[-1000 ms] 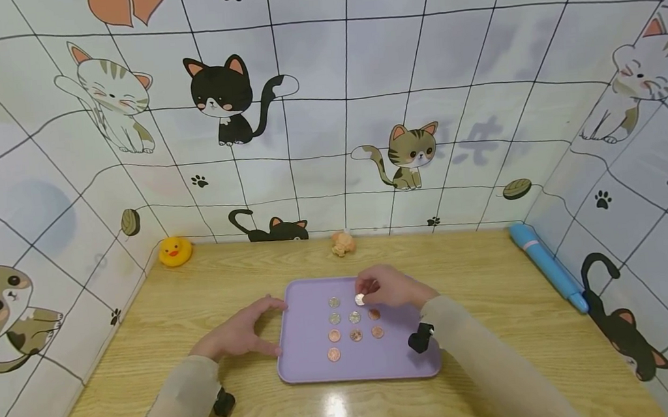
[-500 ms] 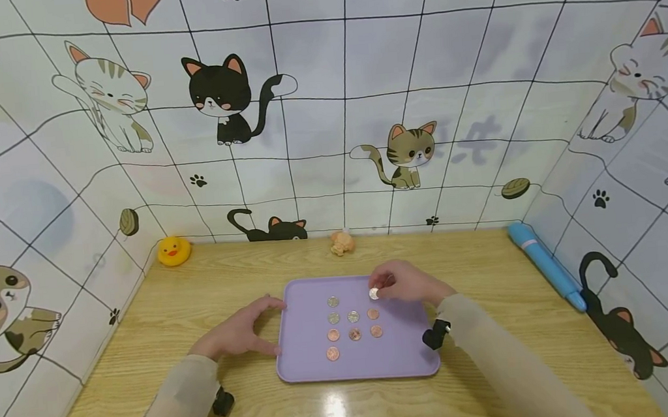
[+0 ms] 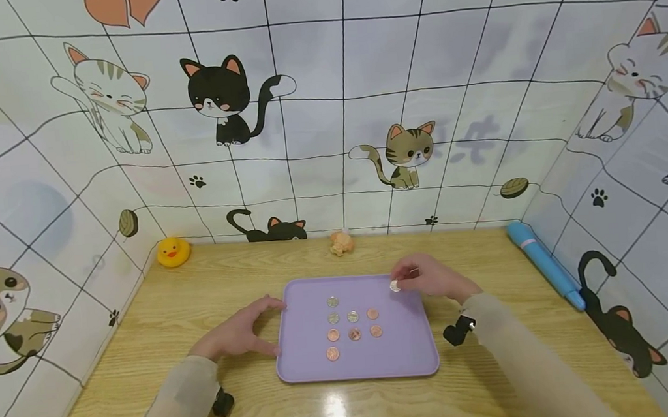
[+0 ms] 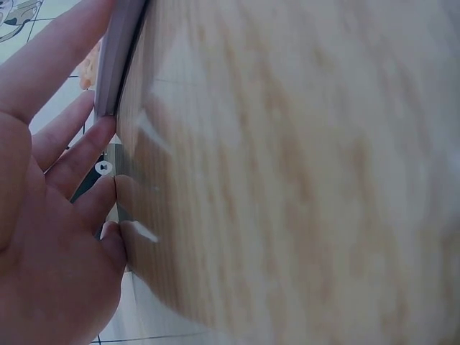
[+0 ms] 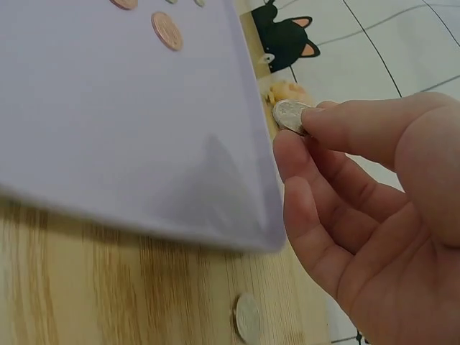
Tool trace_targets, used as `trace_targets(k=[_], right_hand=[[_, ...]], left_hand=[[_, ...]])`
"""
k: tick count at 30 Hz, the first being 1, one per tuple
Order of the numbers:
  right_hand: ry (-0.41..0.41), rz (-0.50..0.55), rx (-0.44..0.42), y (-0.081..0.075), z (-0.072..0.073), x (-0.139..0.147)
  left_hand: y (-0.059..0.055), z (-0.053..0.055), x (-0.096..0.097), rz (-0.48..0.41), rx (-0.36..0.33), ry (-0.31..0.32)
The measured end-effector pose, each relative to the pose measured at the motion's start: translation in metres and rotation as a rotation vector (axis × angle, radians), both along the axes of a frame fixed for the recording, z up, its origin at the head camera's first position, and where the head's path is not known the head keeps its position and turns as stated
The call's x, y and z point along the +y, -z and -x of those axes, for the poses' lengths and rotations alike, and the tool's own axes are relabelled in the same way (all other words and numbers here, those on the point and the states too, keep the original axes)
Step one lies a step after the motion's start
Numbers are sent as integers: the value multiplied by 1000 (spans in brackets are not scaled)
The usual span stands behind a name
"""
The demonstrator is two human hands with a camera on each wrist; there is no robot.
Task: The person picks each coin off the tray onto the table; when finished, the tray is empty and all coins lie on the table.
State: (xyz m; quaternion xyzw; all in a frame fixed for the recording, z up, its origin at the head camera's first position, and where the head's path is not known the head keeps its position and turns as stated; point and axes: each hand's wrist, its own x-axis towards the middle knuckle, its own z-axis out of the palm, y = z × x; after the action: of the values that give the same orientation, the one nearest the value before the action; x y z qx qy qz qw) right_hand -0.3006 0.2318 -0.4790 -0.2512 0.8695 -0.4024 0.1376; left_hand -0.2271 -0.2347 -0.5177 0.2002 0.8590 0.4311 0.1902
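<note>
A silver coin point(image 5: 290, 115) is pinched between thumb and fingertips of my right hand point(image 3: 433, 276), raised by the far right corner of the purple tray point(image 3: 404, 353). On the tray lie silver coins, one a far silver coin point(image 3: 332, 301), and several copper ones, such as the nearest copper coin point(image 3: 333, 354). Spread fingers of my left hand point(image 3: 239, 330) touch the tray's left edge; in the left wrist view the left palm point(image 4: 57, 266) holds nothing. Another silver coin point(image 5: 247, 318) lies on the wood beyond the tray, seen only in the right wrist view.
At the back of the wooden table point(image 3: 256, 411) sit a yellow rubber duck point(image 3: 173, 252) on the left and a small orange figure point(image 3: 341, 242) in the middle. A blue marker-shaped object point(image 3: 546, 266) lies along the right wall. Cat-printed sheeting point(image 3: 315, 125) encloses the table.
My right hand has carried the silver coin rightward, from over the back row of coins to the tray's far right corner. My left hand stays at the left edge.
</note>
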Motion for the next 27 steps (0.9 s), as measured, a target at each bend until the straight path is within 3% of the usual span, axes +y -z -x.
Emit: trace_targets(k=[10,16,27], right_hand=[[63,24,-39,2,-2,36],[103,-6,-18,3,-3,55],[102,-18,3,12,-2,80]], left_hand=[[3,1,-1,6,7,1],[3,2,-2,9,6,0],[1,1,-1,17,0,-10]])
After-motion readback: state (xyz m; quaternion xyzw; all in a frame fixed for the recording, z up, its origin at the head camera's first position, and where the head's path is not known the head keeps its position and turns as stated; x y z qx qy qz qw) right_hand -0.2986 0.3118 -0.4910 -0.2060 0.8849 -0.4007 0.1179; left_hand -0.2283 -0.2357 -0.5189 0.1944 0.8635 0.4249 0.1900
